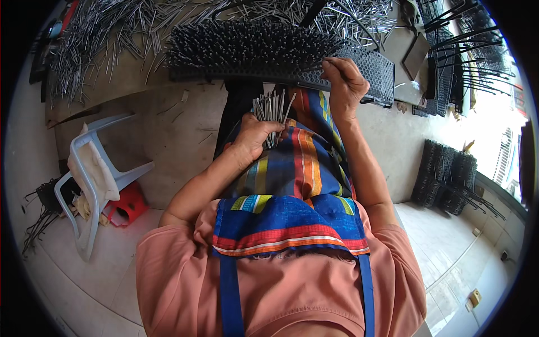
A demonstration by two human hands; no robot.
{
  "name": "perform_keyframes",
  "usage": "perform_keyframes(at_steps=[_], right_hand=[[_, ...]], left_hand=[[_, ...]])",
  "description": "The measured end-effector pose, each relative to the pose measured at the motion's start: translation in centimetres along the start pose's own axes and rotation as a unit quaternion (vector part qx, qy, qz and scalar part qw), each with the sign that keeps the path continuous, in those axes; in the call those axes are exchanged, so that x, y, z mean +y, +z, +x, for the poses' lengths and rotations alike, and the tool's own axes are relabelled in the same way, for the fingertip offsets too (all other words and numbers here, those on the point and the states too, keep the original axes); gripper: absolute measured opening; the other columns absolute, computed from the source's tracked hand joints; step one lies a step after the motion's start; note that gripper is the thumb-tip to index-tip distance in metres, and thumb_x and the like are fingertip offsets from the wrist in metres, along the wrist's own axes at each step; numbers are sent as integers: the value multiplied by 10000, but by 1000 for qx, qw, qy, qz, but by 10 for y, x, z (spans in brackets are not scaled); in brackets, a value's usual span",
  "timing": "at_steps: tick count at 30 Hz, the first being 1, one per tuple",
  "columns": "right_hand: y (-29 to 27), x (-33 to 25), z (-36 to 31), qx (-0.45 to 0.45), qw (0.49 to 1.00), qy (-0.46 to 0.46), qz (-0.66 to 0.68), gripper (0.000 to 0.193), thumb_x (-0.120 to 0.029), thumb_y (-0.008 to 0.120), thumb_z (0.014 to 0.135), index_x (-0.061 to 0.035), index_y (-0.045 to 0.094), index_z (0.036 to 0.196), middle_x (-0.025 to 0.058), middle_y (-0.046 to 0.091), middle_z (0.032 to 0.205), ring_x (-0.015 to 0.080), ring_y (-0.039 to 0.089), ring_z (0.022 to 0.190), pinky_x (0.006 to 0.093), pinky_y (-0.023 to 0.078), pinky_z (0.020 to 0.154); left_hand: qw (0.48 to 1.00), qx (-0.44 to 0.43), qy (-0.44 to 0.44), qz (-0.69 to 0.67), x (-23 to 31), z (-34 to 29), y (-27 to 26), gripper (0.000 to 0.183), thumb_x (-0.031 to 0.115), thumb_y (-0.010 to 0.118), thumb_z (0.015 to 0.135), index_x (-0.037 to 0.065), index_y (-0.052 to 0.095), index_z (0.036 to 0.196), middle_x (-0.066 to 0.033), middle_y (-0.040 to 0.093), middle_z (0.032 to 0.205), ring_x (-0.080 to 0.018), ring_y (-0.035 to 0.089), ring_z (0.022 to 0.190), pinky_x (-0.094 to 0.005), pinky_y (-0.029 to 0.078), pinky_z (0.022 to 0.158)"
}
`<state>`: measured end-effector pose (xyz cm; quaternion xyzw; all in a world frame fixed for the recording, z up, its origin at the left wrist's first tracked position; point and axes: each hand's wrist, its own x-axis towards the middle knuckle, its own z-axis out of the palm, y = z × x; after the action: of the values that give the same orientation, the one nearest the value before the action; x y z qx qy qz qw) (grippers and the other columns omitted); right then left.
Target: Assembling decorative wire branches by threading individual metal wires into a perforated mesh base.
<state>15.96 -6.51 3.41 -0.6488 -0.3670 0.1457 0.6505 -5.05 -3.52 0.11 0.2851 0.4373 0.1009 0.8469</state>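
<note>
My left hand (255,135) is wrapped round a bundle of thin grey metal rods (270,106), held roughly upright over my lap. One rod in the bundle leans out to the right. Farther off and to the right, my right hand (347,81) is closed in a pinch at the edge of a black perforated metal rack (370,70). Whatever sits between its fingertips is too small to make out. Dark-tipped rods (252,48) stand densely packed in the rack's holes, left of that hand. The holes at the rack's right end hold no rods.
Loose metal rods (112,45) lie heaped on the worktable behind the rack. At left stand a pale blue plastic chair (115,168) with a cloth and a red container (132,205). Stacked black racks (443,177) sit on the floor at right; more rods jut out at the upper right.
</note>
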Motion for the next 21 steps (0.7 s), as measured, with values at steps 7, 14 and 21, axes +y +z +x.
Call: perform_keyframes(at_steps=[7, 14, 21], right_hand=[[5, 11, -5, -33, 997, -22, -63, 92, 80, 687, 786, 48, 712, 868, 52, 656, 807, 84, 594, 666, 207, 469, 595], [19, -2, -6, -52, 972, -57, -221, 129, 62, 700, 755, 14, 721, 873, 46, 648, 772, 89, 620, 673, 225, 474, 587], [17, -2, 9, -110, 947, -106, -284, 120, -23, 723, 776, -17, 728, 896, 85, 644, 777, 176, 658, 677, 275, 490, 604]], left_hand=[[999, -3, 12, -38, 3, 3, 1, 249, -88, 622, 747, -57, 652, 992, -179, 715, 904, -224, 697, 693, -314, 575, 603], [998, 19, 4, -67, 4, 4, -2, 187, -106, 621, 735, -77, 675, 911, -198, 710, 848, -244, 704, 680, -322, 575, 602], [998, -31, 17, -48, 9, 3, -4, 268, -80, 626, 731, -37, 653, 995, -169, 715, 879, -225, 697, 707, -322, 569, 632]])
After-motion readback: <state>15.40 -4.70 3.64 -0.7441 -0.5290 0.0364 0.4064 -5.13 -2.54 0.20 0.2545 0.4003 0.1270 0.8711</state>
